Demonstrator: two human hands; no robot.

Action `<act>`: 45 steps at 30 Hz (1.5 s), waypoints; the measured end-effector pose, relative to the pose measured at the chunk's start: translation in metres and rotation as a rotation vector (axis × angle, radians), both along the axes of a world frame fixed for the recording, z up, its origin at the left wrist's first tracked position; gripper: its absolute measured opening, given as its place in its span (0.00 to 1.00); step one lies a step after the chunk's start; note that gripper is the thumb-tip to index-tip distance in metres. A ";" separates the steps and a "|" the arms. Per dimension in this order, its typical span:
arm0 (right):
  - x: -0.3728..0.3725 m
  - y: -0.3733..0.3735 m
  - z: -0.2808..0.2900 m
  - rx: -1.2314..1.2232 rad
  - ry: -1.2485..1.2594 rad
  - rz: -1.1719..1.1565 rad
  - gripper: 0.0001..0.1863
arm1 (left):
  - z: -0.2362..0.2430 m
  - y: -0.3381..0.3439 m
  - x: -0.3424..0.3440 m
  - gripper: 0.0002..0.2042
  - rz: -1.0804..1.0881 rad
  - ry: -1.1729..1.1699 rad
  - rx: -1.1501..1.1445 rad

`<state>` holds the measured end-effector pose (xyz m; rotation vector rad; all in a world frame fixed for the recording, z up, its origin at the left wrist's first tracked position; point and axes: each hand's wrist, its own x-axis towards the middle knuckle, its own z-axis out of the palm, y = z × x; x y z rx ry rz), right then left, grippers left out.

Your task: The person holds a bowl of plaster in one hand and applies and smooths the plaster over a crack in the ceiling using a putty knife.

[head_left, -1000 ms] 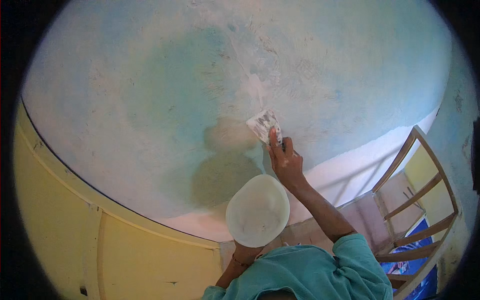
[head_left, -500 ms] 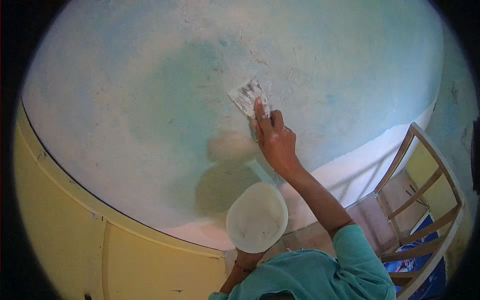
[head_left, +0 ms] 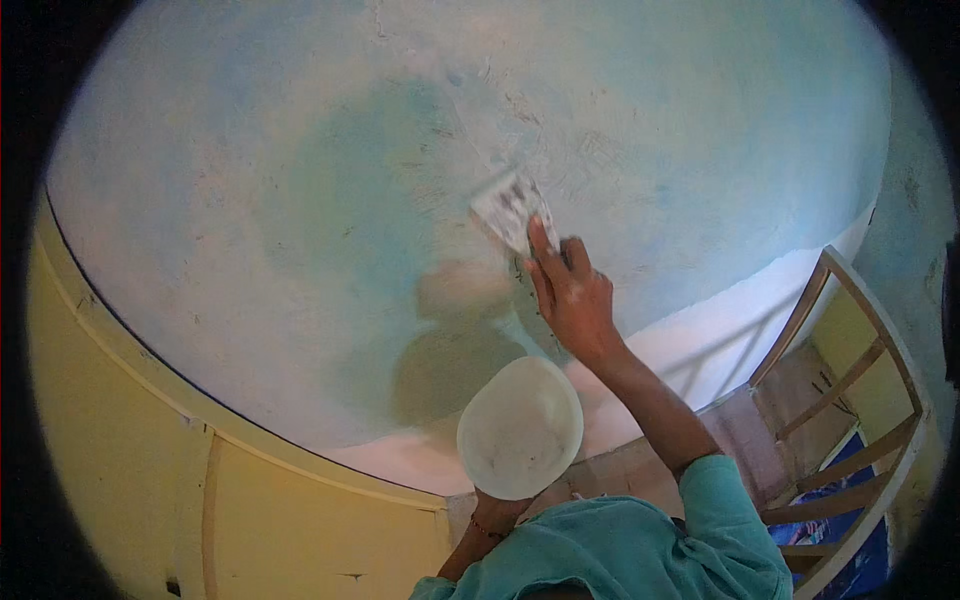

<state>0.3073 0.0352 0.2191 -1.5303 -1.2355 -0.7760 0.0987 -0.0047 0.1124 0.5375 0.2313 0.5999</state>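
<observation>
Against the pale blue-green wall (head_left: 350,180), my right hand (head_left: 578,300) grips a putty knife (head_left: 510,208), its wide blade smeared with white and grey paste and a little blurred. One finger is stretched along the back of the blade. Whether the whole blade edge touches the wall is hard to tell. Below, close to my chest, my left hand (head_left: 502,507) holds up a whitish round bowl (head_left: 520,430) from underneath. Most of its fingers are hidden by the bowl. Rough scratches and patches mark the wall around the blade.
A wooden slatted frame (head_left: 880,345) stands at the right, with a blue printed item (head_left: 850,520) behind its slats. Yellow panelling (head_left: 320,520) runs along the lower left. Tiled floor (head_left: 735,435) shows beneath the wall's white lower band (head_left: 740,310).
My right hand and the putty knife have moved a little down and to the right across the wall. The bowl has shifted slightly up and to the right.
</observation>
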 end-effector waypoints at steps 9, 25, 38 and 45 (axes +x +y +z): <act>0.011 0.043 0.006 0.181 -0.105 -0.071 0.29 | -0.023 0.015 -0.003 0.30 0.072 0.035 0.166; -0.007 0.016 0.046 0.122 -0.038 -0.066 0.25 | -0.042 0.001 -0.005 0.33 0.220 0.257 0.586; -0.013 -0.018 -0.017 -0.155 0.076 0.141 0.25 | -0.030 0.000 -0.014 0.35 0.217 0.083 0.380; 0.006 0.011 0.034 0.054 -0.129 0.010 0.25 | -0.011 -0.004 -0.015 0.29 0.383 0.232 0.804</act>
